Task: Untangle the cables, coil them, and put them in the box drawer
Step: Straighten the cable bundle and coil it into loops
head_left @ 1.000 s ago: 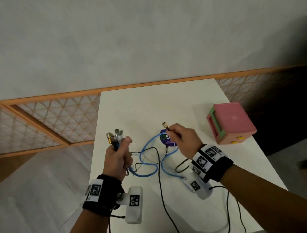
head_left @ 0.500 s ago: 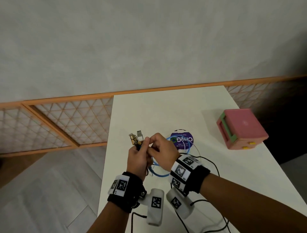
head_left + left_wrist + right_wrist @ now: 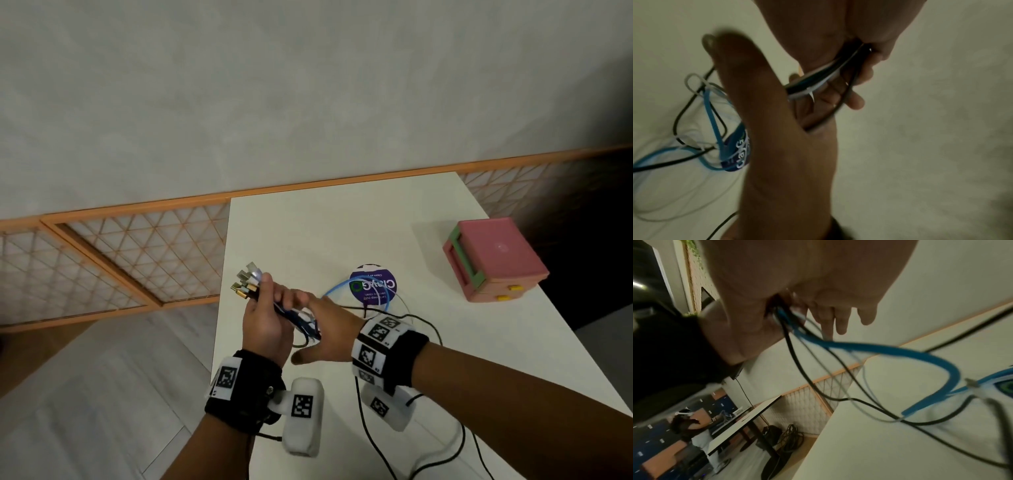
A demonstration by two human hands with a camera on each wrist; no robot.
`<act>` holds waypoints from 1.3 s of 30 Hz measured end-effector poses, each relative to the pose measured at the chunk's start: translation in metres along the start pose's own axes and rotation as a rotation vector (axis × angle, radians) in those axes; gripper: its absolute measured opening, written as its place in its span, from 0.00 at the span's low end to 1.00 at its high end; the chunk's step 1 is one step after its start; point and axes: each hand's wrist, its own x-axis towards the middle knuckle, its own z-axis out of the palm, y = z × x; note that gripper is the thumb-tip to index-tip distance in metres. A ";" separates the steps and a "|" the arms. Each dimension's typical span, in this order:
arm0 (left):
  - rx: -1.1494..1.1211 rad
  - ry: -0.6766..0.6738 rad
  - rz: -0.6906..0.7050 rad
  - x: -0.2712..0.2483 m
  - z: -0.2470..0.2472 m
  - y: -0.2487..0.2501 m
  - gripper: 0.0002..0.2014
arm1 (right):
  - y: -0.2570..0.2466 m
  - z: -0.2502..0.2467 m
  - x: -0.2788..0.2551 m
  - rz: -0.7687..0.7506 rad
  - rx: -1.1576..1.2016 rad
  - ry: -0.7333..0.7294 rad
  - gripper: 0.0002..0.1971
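Observation:
My left hand point(image 3: 265, 317) grips a bundle of cables point(image 3: 298, 318) above the table's left edge, fingers curled round it. Several metal plug ends point(image 3: 247, 283) stick out above the fist. In the left wrist view the curled left fingers point(image 3: 865, 74) clamp black, white and blue strands. My right hand point(image 3: 320, 325) lies spread beside the bundle, fingers straight, holding nothing. A blue cable point(image 3: 879, 348) and thin black ones trail from the fist down to the white table point(image 3: 342, 233). The pink box with a green drawer front point(image 3: 493, 260) stands at the right edge.
A round purple label point(image 3: 373, 284) lies under the cable loops in the middle of the table. Black wrist-camera leads point(image 3: 428, 459) run over the near part of the table. An orange lattice rail point(image 3: 137, 257) stands behind and to the left.
My right hand brought its cable end over to the left hand, let it go and now lies spread open. The left fist holds that end with the others.

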 end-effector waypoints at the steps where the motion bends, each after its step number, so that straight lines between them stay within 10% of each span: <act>1: -0.037 0.004 -0.004 0.000 0.002 0.003 0.21 | -0.002 0.002 0.004 -0.021 0.051 0.009 0.38; 8: -0.106 0.011 -0.036 0.000 0.009 0.029 0.23 | -0.010 0.008 0.012 -0.012 0.079 0.011 0.07; 18: -0.133 0.171 0.013 0.019 -0.018 0.062 0.27 | 0.055 -0.014 0.008 0.100 -0.231 -0.045 0.22; 26: -0.134 0.296 0.083 0.034 -0.064 0.085 0.29 | 0.118 -0.034 -0.022 0.332 -0.411 -0.096 0.20; 39: -0.154 0.359 0.154 0.034 -0.076 0.095 0.28 | 0.153 -0.046 -0.040 0.299 -0.421 -0.031 0.13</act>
